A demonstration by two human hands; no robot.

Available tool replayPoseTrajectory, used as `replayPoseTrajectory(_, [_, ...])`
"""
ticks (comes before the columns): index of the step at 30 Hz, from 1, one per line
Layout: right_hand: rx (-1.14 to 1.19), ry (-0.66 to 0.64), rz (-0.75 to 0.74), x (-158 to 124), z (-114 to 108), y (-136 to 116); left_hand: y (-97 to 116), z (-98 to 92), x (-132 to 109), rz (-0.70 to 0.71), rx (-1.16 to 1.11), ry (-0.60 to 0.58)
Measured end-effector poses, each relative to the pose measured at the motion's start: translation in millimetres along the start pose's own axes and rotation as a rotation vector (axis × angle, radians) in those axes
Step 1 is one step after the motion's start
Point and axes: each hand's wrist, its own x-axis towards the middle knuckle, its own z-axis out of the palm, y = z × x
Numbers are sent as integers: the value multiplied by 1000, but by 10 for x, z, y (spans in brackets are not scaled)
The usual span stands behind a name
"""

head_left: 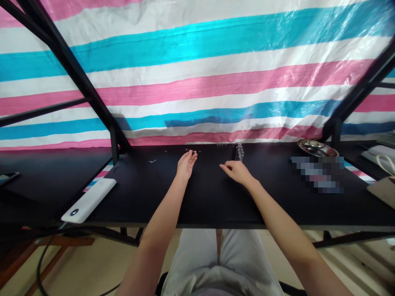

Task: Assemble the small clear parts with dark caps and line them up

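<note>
My left hand (186, 163) is raised a little over the black table (203, 201), palm turned inward and fingers bent together. Small dark bits (191, 152) show at its fingertips, too tiny to name. To the right, my right hand (235, 170) is closed, thumb and forefinger drawn together toward the left; whatever they may pinch is hidden. Just behind it lies a string of grey beads (241, 153) beside a thin black object (235, 152). A row of small pieces (221, 144) sits at the table's back edge. White thread-like scraps (152, 161) lie left of my left hand.
A white power bank (89, 200) with a cable rests at the left edge. At the back right stands a shiny metal dish (317, 148), with a pixelated item (317, 174) before it. Black frame bars (83, 88) slant up both sides; a striped sheet (200, 78) hangs behind.
</note>
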Motion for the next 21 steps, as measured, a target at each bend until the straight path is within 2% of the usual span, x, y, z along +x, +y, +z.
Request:
replayPoseTrajectory(4, [223,102,-23,-2,67,-86,-96,103,-134,-29,103,-262])
replayPoseTrajectory(9, [485,68,48,4,147,-130,-206,203,-314,-45,213,-467])
replayPoseTrajectory(15, [699,91,94,17,201,-131,-168,242,-425,10,362,-551])
replayPoseTrajectory(21, [744,170,105,0,197,-133,-183,237,-417,111,428,-567])
